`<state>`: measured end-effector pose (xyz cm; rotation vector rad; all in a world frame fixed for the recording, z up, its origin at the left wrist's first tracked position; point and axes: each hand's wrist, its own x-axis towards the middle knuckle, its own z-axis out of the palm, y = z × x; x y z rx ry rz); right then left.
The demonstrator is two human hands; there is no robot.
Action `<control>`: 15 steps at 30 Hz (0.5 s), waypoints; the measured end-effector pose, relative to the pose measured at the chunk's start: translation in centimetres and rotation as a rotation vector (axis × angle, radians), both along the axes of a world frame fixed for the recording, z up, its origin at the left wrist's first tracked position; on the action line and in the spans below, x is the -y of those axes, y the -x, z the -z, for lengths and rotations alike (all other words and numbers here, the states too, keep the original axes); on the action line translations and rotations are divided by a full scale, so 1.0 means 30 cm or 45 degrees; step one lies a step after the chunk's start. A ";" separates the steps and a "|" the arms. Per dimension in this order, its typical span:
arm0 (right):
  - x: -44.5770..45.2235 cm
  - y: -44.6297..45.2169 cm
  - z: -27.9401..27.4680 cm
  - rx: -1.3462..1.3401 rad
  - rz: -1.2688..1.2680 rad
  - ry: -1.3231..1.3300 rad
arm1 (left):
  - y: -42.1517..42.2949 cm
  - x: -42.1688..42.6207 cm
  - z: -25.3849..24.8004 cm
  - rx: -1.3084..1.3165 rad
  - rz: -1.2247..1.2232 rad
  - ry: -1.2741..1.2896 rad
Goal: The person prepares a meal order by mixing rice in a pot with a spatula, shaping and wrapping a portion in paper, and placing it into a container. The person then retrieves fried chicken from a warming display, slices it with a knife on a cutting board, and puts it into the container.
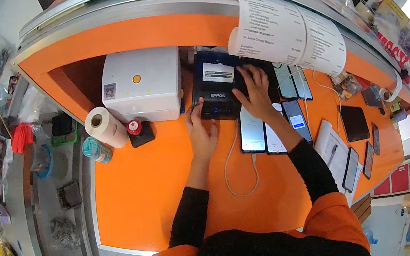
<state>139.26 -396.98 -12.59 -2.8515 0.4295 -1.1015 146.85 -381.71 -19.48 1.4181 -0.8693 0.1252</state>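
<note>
A black EPPOS receipt printer [217, 95] stands on the orange counter, with a blue light on its front and a printed label on top. My left hand [201, 130] is at the printer's front left corner, its fingers apart and the fingertips against the edge. My right hand [255, 91] lies with spread fingers at the printer's right side, over its edge. Several lit phones lie near my right forearm, among them a phone [252, 130] with a white cable. To the left of the printer is a larger white printer [142, 84].
A label roll [105, 127], a red-topped stamp [134, 127] and a turquoise container [96, 149] stand at the left. Long receipts [287, 33] hang from the upper shelf. Papers [335, 152], a dark tablet [354, 122] and several phones lie at the right.
</note>
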 end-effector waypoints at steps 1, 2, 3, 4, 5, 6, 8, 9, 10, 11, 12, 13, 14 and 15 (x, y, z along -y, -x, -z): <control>0.014 -0.039 0.008 0.027 0.049 -0.012 | -0.001 0.001 -0.002 -0.007 0.000 0.006; 0.030 -0.069 0.013 0.054 0.097 -0.025 | -0.002 0.000 -0.003 -0.014 -0.001 0.011; 0.045 -0.091 0.016 -0.010 0.059 -0.069 | -0.003 0.000 -0.005 -0.005 -0.011 -0.008; 0.055 -0.111 0.016 -0.074 0.021 -0.115 | -0.004 -0.002 -0.006 0.005 -0.021 -0.030; 0.064 -0.132 0.018 -0.138 -0.016 -0.162 | -0.004 -0.005 -0.006 0.014 -0.030 -0.053; 0.083 -0.155 0.017 -0.127 -0.064 -0.221 | -0.005 -0.006 -0.006 0.004 -0.026 -0.057; 0.133 -0.196 0.014 -0.105 -0.159 -0.339 | -0.005 -0.009 -0.011 -0.016 -0.018 -0.065; 0.144 -0.205 0.024 -0.093 -0.204 -0.400 | -0.006 -0.009 -0.012 -0.023 -0.018 -0.065; 0.126 -0.213 0.022 0.026 -0.095 -0.374 | -0.006 -0.008 -0.013 -0.029 -0.016 -0.066; 0.118 -0.218 0.011 0.032 -0.124 -0.393 | -0.006 -0.010 -0.013 -0.035 -0.014 -0.068; 0.117 -0.224 -0.008 0.039 -0.153 -0.411 | -0.006 -0.013 -0.014 -0.023 -0.022 -0.087; 0.107 -0.229 -0.040 0.045 -0.182 -0.426 | -0.007 -0.015 -0.014 -0.011 -0.029 -0.103; 0.077 -0.233 -0.078 0.007 -0.113 -0.644 | -0.007 -0.013 -0.011 0.003 -0.037 -0.117; 0.082 -0.238 -0.076 -0.006 -0.105 -0.541 | -0.007 -0.008 -0.007 -0.015 -0.028 -0.085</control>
